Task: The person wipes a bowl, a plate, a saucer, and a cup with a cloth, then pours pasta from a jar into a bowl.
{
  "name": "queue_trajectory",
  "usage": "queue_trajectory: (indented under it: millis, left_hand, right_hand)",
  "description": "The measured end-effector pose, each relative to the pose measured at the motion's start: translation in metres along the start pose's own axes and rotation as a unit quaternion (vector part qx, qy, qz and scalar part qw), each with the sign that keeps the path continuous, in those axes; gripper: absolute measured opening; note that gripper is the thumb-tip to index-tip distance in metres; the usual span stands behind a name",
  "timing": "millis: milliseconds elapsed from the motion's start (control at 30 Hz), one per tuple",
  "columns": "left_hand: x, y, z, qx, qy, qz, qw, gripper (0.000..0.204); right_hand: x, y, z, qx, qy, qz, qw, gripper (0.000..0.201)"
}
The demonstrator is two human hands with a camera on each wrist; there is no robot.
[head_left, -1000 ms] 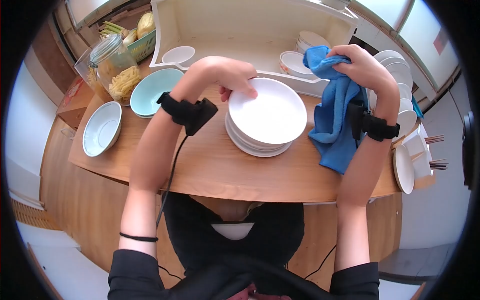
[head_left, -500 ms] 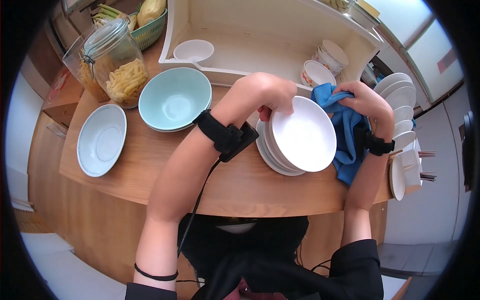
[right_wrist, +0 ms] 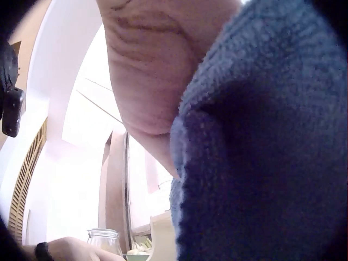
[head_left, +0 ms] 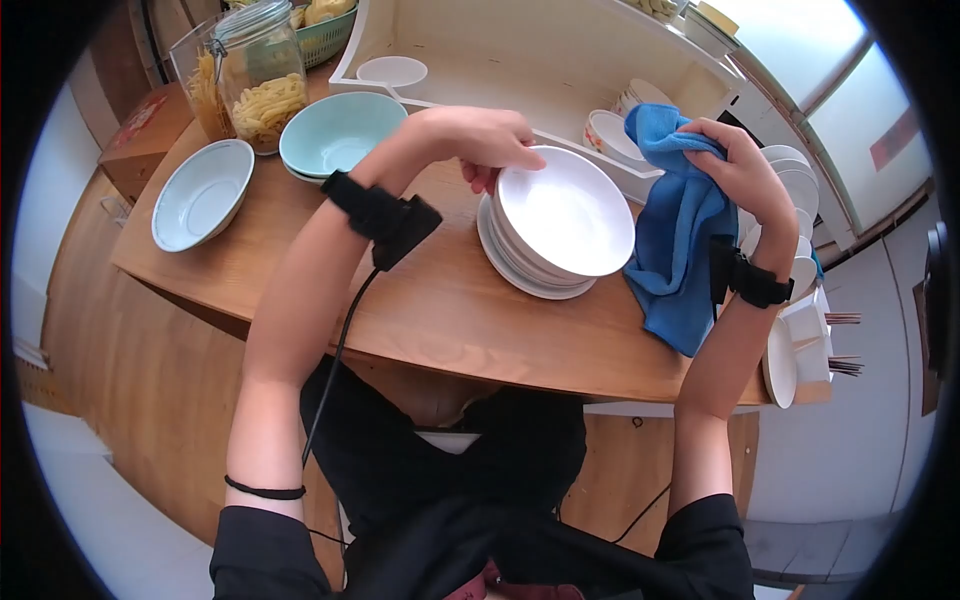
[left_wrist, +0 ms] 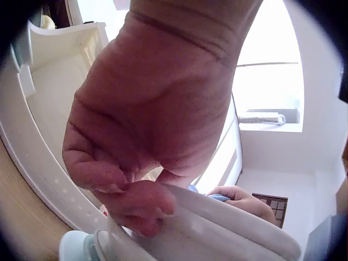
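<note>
"Pinching, would you say, or only resting—that left hand (head_left: 500, 140)?"

"Pinching. The thumb lies over the rim of the top white dish (head_left: 568, 212), and the other fingers curl in behind it, with hardly any opening left."

"And the right hand (head_left: 745, 172)?"

"Closed too, fingers bunched into the blue cloth (head_left: 678, 215), which hangs down beside the stack."

"Touching the dishes?"

"Not that I can see. The top white dish sits tilted over more white dishes, with a wider plate (head_left: 550, 292) at the bottom, all on the wooden table (head_left: 440, 325)."

"So how far along is it?"

"Stacking looks well advanced, I'd judge. Whether any of those dishes has been wiped, I can't tell. If the cloth is meant for the top one, that wiping isn't under way at this moment."

"What about the rest?"

"Over on the person's left, the pale green bowl (head_left: 345, 130) and the blue-rimmed bowl (head_left: 203, 195) stand apart from the stack, near the pasta jar (head_left: 268, 105). A small white bowl (head_left: 393, 72) and some patterned bowls (head_left: 612, 138) are in the cream shelf (head_left: 480, 50). More plates (head_left: 797, 185) stand at the far right—finished or waiting, nothing shows which."
</note>
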State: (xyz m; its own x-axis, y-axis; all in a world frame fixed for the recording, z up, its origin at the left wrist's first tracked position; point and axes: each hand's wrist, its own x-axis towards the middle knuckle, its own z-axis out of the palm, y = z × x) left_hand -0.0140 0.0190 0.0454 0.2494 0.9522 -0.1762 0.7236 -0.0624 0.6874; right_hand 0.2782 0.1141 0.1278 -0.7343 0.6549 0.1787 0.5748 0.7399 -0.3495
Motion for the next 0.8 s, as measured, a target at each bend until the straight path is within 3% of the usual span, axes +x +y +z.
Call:
queue_trajectory:
  millis: [67,167,267,300,333,367,400,500,567,800]
  left_hand:
    - [-0.01,-0.006,0.004,-0.038,0.0,0.0,0.999,0.035]
    - [-0.017,-0.01,0.014,-0.097,0.024,0.004,0.995,0.034]
    - [-0.013,-0.007,0.02,-0.096,0.045,0.009,0.994,0.035]
    - [-0.019,0.002,0.019,-0.09,0.054,-0.003,0.994,0.035]
    - [-0.017,0.001,0.019,-0.089,0.054,-0.01,0.995,0.033]
    - [-0.018,0.002,0.02,-0.093,0.064,-0.012,0.994,0.032]
    - [-0.019,0.003,0.022,-0.097,0.073,-0.016,0.992,0.031]
    - [-0.018,0.0,0.021,-0.113,0.081,-0.014,0.99,0.031]
    - [-0.017,-0.001,0.023,-0.107,0.094,-0.01,0.99,0.031]
    - [-0.022,0.004,0.019,-0.072,0.101,-0.002,0.992,0.027]
  right_hand:
    - [0.001,-0.004,-0.001,0.034,0.01,-0.033,0.999,0.022]
    - [0.007,-0.025,0.015,-0.006,-0.049,-0.075,0.996,0.021]
    - [0.016,-0.047,0.046,-0.005,-0.106,-0.171,0.98,0.024]
    - [0.019,-0.051,0.06,-0.009,-0.137,-0.19,0.972,0.026]
    - [0.018,-0.069,0.069,-0.039,-0.195,-0.156,0.967,0.023]
    - [0.019,-0.076,0.084,-0.05,-0.201,-0.18,0.962,0.021]
    - [0.021,-0.075,0.104,-0.07,-0.118,-0.224,0.965,0.021]
    - [0.02,-0.078,0.108,-0.096,-0.127,-0.187,0.969,0.026]
    - [0.015,-0.085,0.096,0.007,-0.236,-0.229,0.944,0.022]
    - [0.009,-0.079,0.081,-0.054,-0.285,-0.195,0.937,0.019]
